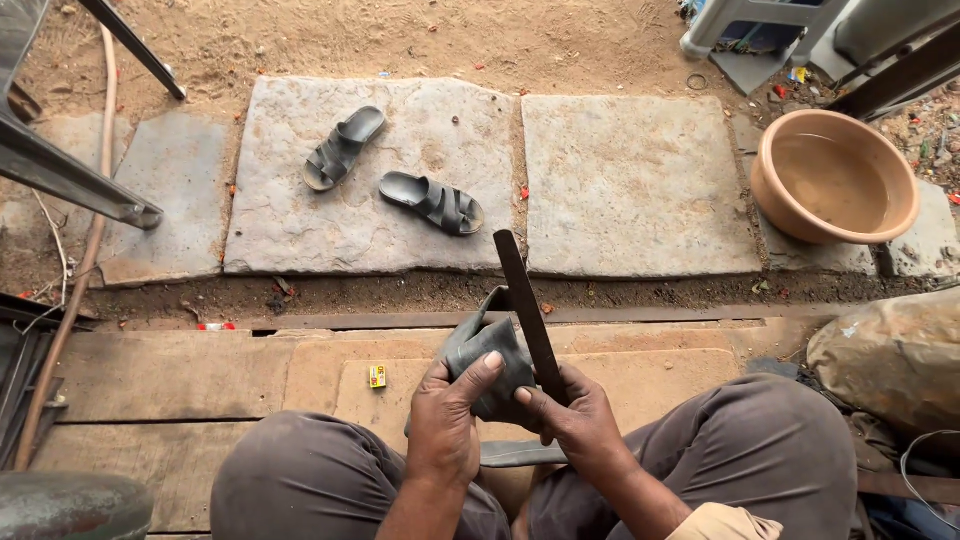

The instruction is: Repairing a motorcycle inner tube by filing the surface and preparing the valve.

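Note:
My left hand (pixel 447 415) grips a folded piece of dark rubber inner tube (pixel 487 350), thumb pressed across its front. My right hand (pixel 575 415) holds a long flat dark metal file (pixel 522 292) that stands tilted upward, its blade lying against the folded rubber. Both hands sit between my knees, over a wooden plank platform (pixel 200 380). A loose end of the rubber tube (pixel 520 455) trails below my hands.
Two dark sandals (pixel 343 148) (pixel 435 203) lie on stone slabs (pixel 630 185) ahead. A tan plastic basin (pixel 835 175) stands at the right. A small yellow box (pixel 377 376) lies on the planks. A grimy sack (pixel 895 360) sits at right, metal bars (pixel 70 175) at left.

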